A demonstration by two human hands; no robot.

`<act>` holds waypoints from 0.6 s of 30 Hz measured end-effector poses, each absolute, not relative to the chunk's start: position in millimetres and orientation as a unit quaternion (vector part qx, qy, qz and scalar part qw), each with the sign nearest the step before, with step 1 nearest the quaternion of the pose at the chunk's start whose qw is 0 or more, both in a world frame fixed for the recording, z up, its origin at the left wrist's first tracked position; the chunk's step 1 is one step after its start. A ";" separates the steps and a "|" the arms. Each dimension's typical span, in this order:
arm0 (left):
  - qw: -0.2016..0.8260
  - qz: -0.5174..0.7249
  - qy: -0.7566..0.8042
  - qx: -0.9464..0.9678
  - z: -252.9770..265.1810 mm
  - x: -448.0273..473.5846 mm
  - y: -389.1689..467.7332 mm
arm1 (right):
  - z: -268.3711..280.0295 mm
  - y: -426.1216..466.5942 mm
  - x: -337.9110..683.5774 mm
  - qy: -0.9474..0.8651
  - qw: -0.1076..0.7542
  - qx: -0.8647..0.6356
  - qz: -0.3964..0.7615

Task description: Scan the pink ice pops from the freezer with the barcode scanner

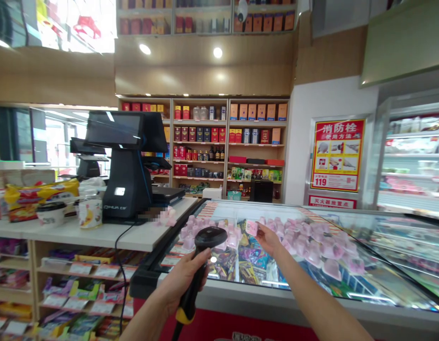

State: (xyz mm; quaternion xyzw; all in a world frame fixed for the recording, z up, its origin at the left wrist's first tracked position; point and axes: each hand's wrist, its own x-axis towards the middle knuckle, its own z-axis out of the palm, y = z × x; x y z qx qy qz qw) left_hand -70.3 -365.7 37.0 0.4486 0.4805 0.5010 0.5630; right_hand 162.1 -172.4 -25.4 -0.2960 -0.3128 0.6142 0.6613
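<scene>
Wall shelves (227, 151) with boxed goods and bottles stand behind a glass-topped freezer (240, 294), with coloured packs (255, 265) visible under its glass. Left of the freezer is a white counter (143, 238). Near its right edge stands a black terminal (123, 180); a dark cable (117, 255) hangs over the near edge. Right of the shelves, a red sign (338, 156) shows the number 119.

Pink translucent cups lie on the freezer in 2 groups: the larger (308, 237) spreads from mid-glass toward the right side, the smaller (189, 241) sits along the left edge. Toward the counter's left end are a yellow packet (41, 196) and 2 drink cups, 1 black-lidded (50, 215) and 1 printed (90, 213).

The left hand (185, 272) grasps a black barcode scanner (209, 237) by its handle, its head above the freezer's near edge toward the left corner. The right hand (271, 239) pinches 1 pink labelled cup (252, 228) between the 2 groups; whether it touches the glass I cannot tell.
</scene>
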 end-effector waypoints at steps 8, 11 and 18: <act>0.558 0.494 0.468 0.475 36.6 -81.9 -371.5 | -18.4 -179.3 152.5 -0.327 0.644 -0.303 0.622; 0.557 0.492 0.463 0.483 38.4 -88.0 -371.8 | -19.1 -182.5 145.2 -0.351 0.642 -0.315 0.604; 0.524 0.530 0.494 0.447 38.4 -101.7 -374.5 | -47.1 -194.9 113.5 -0.542 0.595 -0.452 0.385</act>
